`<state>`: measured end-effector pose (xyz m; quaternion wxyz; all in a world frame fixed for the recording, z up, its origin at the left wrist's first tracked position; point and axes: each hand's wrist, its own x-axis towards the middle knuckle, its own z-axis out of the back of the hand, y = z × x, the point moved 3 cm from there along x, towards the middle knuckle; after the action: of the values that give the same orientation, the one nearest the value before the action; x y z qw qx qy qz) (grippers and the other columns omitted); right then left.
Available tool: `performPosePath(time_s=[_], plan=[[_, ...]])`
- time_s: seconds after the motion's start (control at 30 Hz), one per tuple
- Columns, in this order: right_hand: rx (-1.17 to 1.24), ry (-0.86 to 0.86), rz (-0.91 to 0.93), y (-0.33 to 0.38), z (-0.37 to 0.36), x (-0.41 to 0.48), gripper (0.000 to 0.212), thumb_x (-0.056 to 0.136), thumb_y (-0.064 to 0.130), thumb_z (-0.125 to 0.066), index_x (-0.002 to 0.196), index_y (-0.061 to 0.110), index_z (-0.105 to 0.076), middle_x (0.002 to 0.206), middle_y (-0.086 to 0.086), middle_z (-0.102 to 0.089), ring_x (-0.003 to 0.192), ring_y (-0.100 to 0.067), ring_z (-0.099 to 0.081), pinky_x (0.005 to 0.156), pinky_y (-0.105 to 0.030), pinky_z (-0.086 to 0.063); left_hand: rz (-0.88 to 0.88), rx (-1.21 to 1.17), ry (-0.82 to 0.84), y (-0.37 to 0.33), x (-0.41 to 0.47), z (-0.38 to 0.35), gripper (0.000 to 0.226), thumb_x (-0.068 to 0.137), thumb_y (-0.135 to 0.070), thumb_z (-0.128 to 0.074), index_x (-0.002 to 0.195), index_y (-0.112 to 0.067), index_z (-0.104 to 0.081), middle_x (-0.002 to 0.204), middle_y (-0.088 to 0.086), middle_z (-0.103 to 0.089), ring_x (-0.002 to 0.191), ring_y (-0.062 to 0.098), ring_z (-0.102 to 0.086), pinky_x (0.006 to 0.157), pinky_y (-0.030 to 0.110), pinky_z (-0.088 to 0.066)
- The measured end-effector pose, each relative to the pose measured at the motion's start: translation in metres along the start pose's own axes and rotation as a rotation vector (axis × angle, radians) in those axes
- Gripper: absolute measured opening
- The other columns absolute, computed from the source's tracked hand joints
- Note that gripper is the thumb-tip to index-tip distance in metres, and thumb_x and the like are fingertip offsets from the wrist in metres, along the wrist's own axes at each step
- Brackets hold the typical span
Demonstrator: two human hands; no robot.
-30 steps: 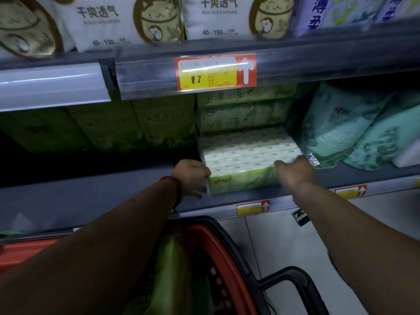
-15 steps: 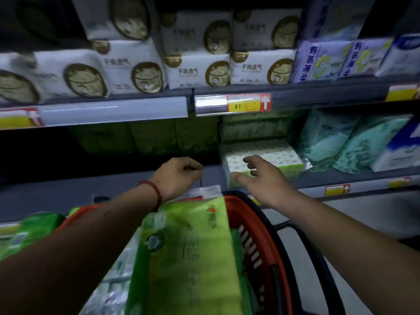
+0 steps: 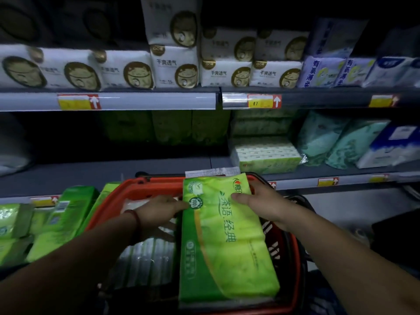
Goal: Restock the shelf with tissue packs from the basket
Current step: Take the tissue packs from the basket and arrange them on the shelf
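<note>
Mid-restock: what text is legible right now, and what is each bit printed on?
"茶语.经典": green tissue pack
"100": round badge on that pack
"干爽透气": white packs
"有氧薄柔": purple packs
"7": price tag
Other tags and the small print: too blurred to read.

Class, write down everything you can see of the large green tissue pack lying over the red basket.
The green tissue pack is a long, soft block in glossy green-and-yellow plastic wrap, printed with dark Chinese characters and a round "100" badge. It lies face up, lengthwise over the red basket. The left hand grips its left edge, the right hand its far right edge, thumb on top.
</note>
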<state>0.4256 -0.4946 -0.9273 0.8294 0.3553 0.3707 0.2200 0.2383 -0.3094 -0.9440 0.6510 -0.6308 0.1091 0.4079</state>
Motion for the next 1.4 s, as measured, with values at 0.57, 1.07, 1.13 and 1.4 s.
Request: performPosePath(time_s=[0.57, 1.07, 1.13, 1.4], plan=[[0.249, 0.036, -0.120, -0.009, -0.012, -0.006, 0.073, 0.073, 0.056, -0.086, 0.138, 0.040, -0.056, 0.120, 0.012, -0.074, 0.106, -0.016, -0.073, 0.100, -0.045, -0.055, -0.101, -0.297, -0.152, 0.002, 0.009, -0.033, 0.026, 0.095, -0.037, -0.070, 0.114, -0.019, -0.067, 0.098, 0.008, -0.078, 0.079, 0.029, -0.073, 0.065, 0.034, -0.056], [0.279, -0.224, 0.392, 0.061, 0.000, -0.023, 0.068, 0.081, 0.070, -0.068, 0.143, 0.063, -0.041, 0.138, 0.022, -0.062, 0.126, -0.009, -0.061, 0.104, -0.044, -0.052, -0.433, -0.519, -0.251, -0.056, -0.026, 0.023, 0.061, 0.079, -0.044, -0.084, 0.132, -0.022, -0.061, 0.106, 0.005, -0.080, 0.091, 0.027, -0.079, 0.075, 0.050, -0.064], [0.297, -0.265, 0.449, 0.070, -0.002, -0.026, 0.061, 0.093, 0.050, -0.067, 0.147, 0.058, -0.040, 0.132, 0.027, -0.063, 0.115, 0.007, -0.062, 0.097, -0.030, -0.052, -0.491, -0.492, -0.230, -0.060, -0.034, 0.025, 0.047, 0.086, -0.039, -0.077, 0.128, -0.022, -0.065, 0.109, 0.005, -0.080, 0.094, 0.027, -0.078, 0.075, 0.044, -0.061], [0.236, -0.342, 0.512, 0.083, 0.002, -0.023, 0.057, 0.097, 0.041, -0.067, 0.148, 0.049, -0.044, 0.132, 0.023, -0.065, 0.125, -0.004, -0.060, 0.101, -0.033, -0.052, -0.625, -0.409, -0.210, -0.062, -0.030, 0.050, 0.066, 0.069, -0.035, -0.088, 0.130, -0.024, -0.066, 0.121, 0.005, -0.075, 0.110, 0.026, -0.073, 0.091, 0.045, -0.057]])
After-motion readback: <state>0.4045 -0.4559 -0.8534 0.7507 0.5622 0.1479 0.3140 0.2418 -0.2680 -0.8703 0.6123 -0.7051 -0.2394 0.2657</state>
